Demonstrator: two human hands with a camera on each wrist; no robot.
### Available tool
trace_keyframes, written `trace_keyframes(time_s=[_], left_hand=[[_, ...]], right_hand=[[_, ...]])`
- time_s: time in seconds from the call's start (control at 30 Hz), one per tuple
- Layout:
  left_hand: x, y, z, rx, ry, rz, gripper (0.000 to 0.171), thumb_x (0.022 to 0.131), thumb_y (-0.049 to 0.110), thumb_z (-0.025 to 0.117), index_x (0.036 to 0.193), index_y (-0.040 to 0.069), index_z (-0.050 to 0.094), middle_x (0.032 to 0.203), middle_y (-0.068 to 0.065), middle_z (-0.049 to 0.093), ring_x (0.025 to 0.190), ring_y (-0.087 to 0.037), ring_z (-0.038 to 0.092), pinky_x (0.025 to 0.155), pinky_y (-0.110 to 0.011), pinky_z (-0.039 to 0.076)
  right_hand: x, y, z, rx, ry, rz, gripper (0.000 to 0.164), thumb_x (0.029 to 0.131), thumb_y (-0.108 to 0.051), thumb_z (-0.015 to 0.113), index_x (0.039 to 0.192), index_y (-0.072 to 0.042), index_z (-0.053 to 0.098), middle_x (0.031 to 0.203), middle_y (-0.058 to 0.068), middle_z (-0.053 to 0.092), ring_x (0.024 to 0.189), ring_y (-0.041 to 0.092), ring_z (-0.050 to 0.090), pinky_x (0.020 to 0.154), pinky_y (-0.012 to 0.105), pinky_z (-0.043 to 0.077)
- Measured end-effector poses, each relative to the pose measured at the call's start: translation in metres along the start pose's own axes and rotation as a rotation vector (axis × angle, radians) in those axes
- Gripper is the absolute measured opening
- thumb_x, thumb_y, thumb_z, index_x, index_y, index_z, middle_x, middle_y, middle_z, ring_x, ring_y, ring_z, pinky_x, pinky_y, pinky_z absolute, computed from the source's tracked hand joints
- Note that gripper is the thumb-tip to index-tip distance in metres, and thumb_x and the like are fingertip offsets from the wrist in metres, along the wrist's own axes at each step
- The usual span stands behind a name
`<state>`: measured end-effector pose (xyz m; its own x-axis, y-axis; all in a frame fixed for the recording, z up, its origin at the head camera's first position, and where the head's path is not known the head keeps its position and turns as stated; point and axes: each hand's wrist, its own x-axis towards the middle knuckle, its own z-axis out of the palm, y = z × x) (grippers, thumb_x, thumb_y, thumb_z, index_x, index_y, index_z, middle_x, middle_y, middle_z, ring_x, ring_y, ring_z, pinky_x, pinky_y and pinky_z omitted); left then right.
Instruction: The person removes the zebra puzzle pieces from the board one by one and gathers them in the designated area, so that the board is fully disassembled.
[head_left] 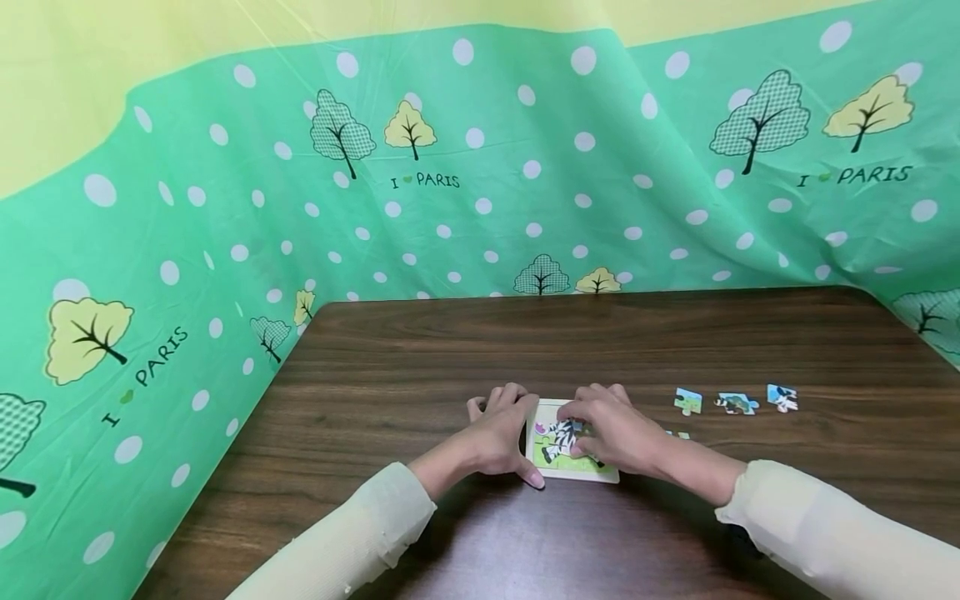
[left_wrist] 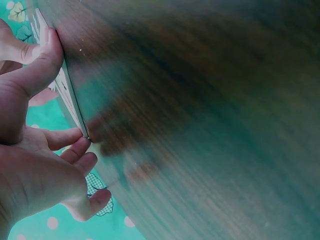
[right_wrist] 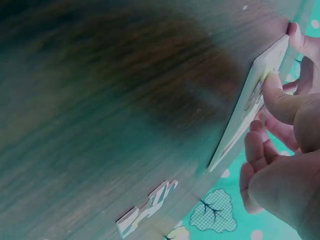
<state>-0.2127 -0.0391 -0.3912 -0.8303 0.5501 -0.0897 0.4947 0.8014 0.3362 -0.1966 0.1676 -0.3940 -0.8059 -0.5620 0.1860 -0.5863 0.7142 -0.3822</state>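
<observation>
A small jigsaw puzzle in a white-edged tray (head_left: 573, 477) lies on the table, with a zebra on green ground in its picture. My left hand (head_left: 495, 433) grips the tray's left side, thumb at the near corner and fingertips at the far one. In the left wrist view the index fingertip (left_wrist: 75, 135) meets a tray corner. Over the right half of the picture, my right hand (head_left: 618, 429) pinches a puzzle piece (head_left: 577, 425) between thumb and fingers, low against the tray. The hand covers most of that piece. In the right wrist view its thumb (right_wrist: 280, 102) touches the picture.
Right of the tray lie a green piece (head_left: 687, 402), a piece with a dark animal (head_left: 737, 404) and a blue, black and white piece (head_left: 782, 398). Another piece (head_left: 681, 435) peeks out behind the right wrist. A green dotted cloth (head_left: 480, 233) hangs around the brown wooden table (head_left: 420, 350).
</observation>
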Motion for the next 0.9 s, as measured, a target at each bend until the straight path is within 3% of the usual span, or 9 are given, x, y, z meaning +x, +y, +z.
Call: trace_keyframes(time_s=[0.2,0.43,0.57,0.7,0.9], left_hand=[[0.0,0.0,0.0,-0.01,0.0,-0.004,0.094,0.051,0.045,0.091,0.13,0.017,0.05,0.13,-0.002,0.042,0.12,-0.02,0.036,0.099,-0.054,0.024],[0.0,0.0,0.001,-0.01,0.009,-0.01,0.094,0.049,0.044,0.092,0.129,0.017,0.05,0.13,-0.001,0.042,0.121,-0.021,0.036,0.1,-0.054,0.023],[0.0,0.001,0.001,-0.001,0.007,-0.01,0.095,0.05,0.045,0.092,0.13,0.018,0.049,0.132,-0.002,0.042,0.122,-0.021,0.035,0.101,-0.055,0.023],[0.0,0.001,0.001,-0.001,0.008,-0.007,0.097,0.05,0.045,0.092,0.132,0.018,0.049,0.132,-0.002,0.042,0.122,-0.021,0.035,0.101,-0.055,0.023],[0.0,0.0,0.001,-0.006,0.006,-0.013,0.095,0.05,0.044,0.092,0.131,0.017,0.049,0.132,-0.002,0.042,0.122,-0.021,0.035,0.101,-0.055,0.023]], right_hand=[[-0.003,0.004,-0.005,-0.036,0.036,-0.02,0.041,0.072,-0.018,0.083,0.109,-0.009,0.07,0.093,-0.004,0.06,0.087,0.013,0.048,0.079,0.037,0.028],[-0.016,0.019,-0.024,0.107,0.071,0.057,0.036,0.074,-0.014,0.081,0.109,-0.012,0.071,0.086,-0.011,0.058,0.084,0.014,0.049,0.077,0.038,0.026],[-0.035,0.04,-0.04,0.123,0.102,0.124,0.035,0.075,-0.012,0.081,0.108,-0.011,0.071,0.086,-0.009,0.059,0.08,0.011,0.05,0.076,0.034,0.036],[-0.06,0.064,-0.054,0.107,0.13,0.141,0.035,0.075,-0.013,0.081,0.108,-0.008,0.07,0.086,-0.009,0.058,0.076,0.006,0.05,0.063,0.024,0.044],[-0.098,0.096,-0.061,0.053,0.154,0.136,0.032,0.071,-0.012,0.082,0.101,-0.011,0.07,0.081,-0.013,0.055,0.073,-0.001,0.046,0.06,0.02,0.039]])
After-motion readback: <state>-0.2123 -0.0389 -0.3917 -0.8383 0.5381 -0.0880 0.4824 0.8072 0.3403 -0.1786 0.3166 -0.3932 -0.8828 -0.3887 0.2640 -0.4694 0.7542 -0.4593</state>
